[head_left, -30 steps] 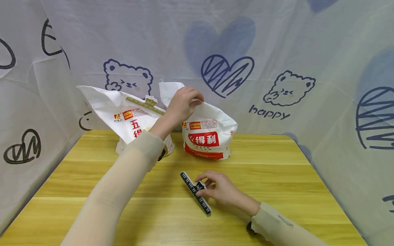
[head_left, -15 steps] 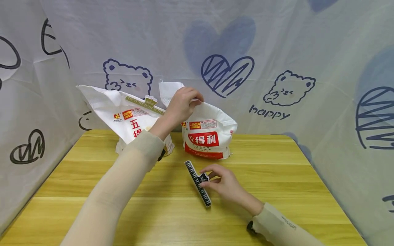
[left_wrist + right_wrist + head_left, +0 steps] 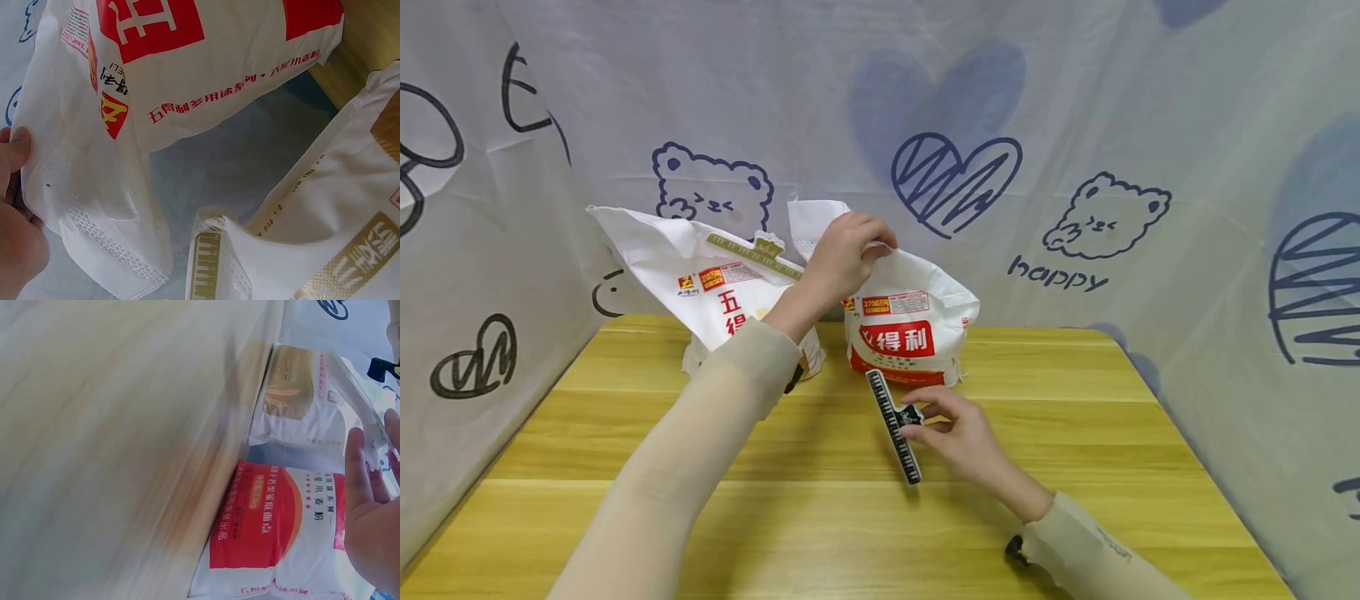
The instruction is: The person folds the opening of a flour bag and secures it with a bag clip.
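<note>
My left hand (image 3: 850,250) pinches the gathered top of the right-hand white and red flour bag (image 3: 947,292), whose upper flap leans left past the fingers. In the left wrist view the fingers of that hand (image 3: 22,244) hold the bag's edge. A long black bag clip (image 3: 895,429) with a piano-key pattern is in my right hand (image 3: 966,433), its small handle between thumb and fingers. It hangs tilted in front of the bag, top end overlapping the bag's foot in the head view. In the right wrist view the clip (image 3: 356,390) shows its pale side.
On the left stands a second flour bag (image 3: 655,258), with a gold piano-key clip (image 3: 752,254) across its top. Both bags are at the back of the wooden table (image 3: 805,517), before a printed cloth (image 3: 1067,92). My left forearm (image 3: 685,458) crosses in front of the left bag.
My right hand has carried the black clip up the table, away from me and a little rightward, toward the right-hand bag; the clip now stands steeper. The left hand keeps its place on the bag.
</note>
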The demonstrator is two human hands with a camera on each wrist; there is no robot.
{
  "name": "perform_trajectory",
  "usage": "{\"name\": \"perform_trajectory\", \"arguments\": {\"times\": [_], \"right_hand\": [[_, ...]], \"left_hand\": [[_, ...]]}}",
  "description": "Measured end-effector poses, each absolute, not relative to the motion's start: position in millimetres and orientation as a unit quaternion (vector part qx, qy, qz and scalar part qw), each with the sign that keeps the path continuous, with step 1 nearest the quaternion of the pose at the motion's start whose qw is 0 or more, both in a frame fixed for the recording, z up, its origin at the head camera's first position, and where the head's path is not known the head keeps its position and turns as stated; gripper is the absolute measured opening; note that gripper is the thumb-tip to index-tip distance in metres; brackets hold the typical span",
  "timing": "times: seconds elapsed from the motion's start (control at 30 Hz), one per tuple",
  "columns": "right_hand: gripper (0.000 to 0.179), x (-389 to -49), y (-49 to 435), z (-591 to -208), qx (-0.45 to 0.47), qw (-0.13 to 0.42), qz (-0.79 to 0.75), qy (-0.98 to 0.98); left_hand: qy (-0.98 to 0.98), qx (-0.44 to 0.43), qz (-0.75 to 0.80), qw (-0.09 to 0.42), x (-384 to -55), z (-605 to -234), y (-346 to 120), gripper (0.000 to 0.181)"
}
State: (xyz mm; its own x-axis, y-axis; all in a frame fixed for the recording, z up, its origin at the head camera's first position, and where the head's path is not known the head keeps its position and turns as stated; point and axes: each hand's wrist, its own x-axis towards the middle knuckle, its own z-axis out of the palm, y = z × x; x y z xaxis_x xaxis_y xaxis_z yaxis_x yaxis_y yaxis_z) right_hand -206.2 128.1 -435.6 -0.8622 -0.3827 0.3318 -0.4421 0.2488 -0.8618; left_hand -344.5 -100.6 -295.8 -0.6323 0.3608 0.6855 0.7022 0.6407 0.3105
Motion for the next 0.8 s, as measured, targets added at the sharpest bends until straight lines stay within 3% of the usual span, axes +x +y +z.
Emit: {"name": "perform_trajectory", "arguments": {"times": [0.8], "right_hand": [[0.033, -218, 146, -411, 0.21, 0.135, 0.579, -0.776]], "left_hand": [[-0.855, -0.312, -0.288, 0.297, -344, -296, -100, 0.008]]}}
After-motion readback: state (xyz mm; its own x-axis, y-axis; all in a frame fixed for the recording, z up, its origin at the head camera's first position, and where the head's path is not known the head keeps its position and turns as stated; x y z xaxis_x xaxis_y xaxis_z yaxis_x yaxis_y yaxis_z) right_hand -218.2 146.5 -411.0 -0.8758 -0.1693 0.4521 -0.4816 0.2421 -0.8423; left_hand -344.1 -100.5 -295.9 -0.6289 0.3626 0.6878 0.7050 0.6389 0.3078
